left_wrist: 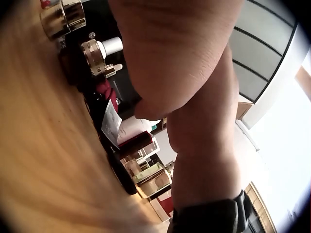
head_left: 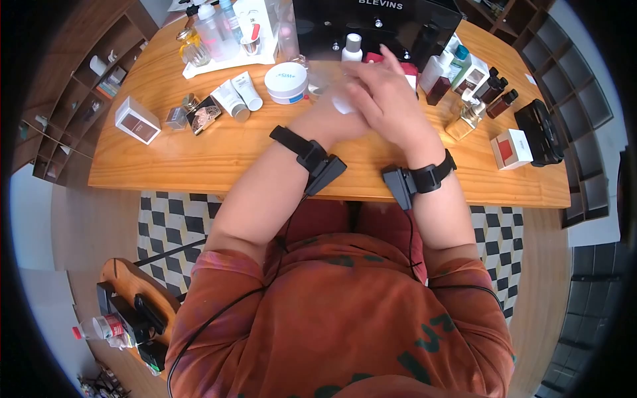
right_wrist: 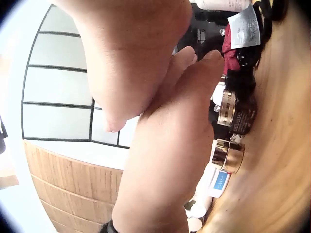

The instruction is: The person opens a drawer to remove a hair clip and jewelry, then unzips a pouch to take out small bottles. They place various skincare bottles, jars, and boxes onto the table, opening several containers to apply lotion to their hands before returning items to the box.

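In the head view my left hand (head_left: 334,114) is held over the table with a patch of white cream (head_left: 344,105) near its wrist. My right hand (head_left: 393,99) lies across the left hand, fingers extended over its back and partly hiding it. Neither hand grips an object. The left wrist view has the heel of the left hand (left_wrist: 175,53) in front of the right forearm (left_wrist: 204,141). From the right wrist, the right hand (right_wrist: 131,58) overlaps the left, whose fingertips (right_wrist: 212,60) show beyond it. A round white jar (head_left: 286,85) stands left of the hands.
Behind the hands are a black case (head_left: 378,30), a white bottle (head_left: 352,50) and red cloth (head_left: 408,66). Two tubes (head_left: 246,91), a compact (head_left: 204,117) and a box (head_left: 138,121) lie left. A perfume bottle (head_left: 466,119), red-white box (head_left: 511,150) and black pouch (head_left: 539,132) sit right.
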Action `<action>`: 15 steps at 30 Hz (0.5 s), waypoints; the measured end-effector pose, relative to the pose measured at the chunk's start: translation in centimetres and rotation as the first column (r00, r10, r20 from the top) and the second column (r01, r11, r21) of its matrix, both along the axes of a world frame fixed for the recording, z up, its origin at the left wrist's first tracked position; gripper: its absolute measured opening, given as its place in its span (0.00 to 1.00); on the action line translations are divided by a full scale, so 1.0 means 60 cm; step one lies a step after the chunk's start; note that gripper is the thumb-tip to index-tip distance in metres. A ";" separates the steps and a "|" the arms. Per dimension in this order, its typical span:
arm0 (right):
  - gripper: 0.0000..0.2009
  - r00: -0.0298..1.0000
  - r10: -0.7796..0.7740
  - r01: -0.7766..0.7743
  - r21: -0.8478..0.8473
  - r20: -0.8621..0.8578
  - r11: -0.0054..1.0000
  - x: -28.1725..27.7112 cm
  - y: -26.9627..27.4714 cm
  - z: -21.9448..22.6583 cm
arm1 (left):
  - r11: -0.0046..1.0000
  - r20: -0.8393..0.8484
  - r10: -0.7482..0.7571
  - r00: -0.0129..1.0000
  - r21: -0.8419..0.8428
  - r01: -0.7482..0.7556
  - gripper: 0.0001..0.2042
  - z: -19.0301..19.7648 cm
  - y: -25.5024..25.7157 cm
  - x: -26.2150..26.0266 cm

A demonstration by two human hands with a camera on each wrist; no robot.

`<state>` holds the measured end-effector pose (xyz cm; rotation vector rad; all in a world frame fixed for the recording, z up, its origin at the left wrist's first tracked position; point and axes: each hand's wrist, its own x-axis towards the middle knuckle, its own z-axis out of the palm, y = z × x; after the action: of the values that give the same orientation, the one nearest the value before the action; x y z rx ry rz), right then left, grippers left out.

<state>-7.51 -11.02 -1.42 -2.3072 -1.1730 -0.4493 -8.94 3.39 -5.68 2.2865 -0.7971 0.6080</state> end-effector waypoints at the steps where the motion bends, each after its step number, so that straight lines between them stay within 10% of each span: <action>1: 0.19 0.988 0.141 -0.147 0.111 0.061 0.983 0.002 0.002 -0.010 | 1.000 0.007 -0.001 1.000 0.031 0.001 0.23 -0.001 0.007 0.002; 5: 0.19 0.910 0.402 -0.415 0.258 0.105 0.872 -0.024 0.013 -0.006 | 0.970 0.335 0.090 0.938 0.185 -0.159 0.29 -0.053 0.054 0.048; 11: 0.24 0.876 0.482 -0.480 0.178 0.034 0.859 -0.026 0.004 -0.013 | 0.900 0.069 0.297 0.952 0.313 -0.303 0.30 -0.021 0.052 0.052; 15: 0.24 0.893 0.432 -0.449 0.195 0.122 0.872 -0.007 -0.002 -0.019 | 0.895 0.303 0.212 0.929 0.322 -0.310 0.31 -0.008 0.075 0.027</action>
<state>-7.90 -11.15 -2.54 -1.7749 -1.5528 -0.4667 -7.30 7.90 -6.15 2.7234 -0.7776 0.9713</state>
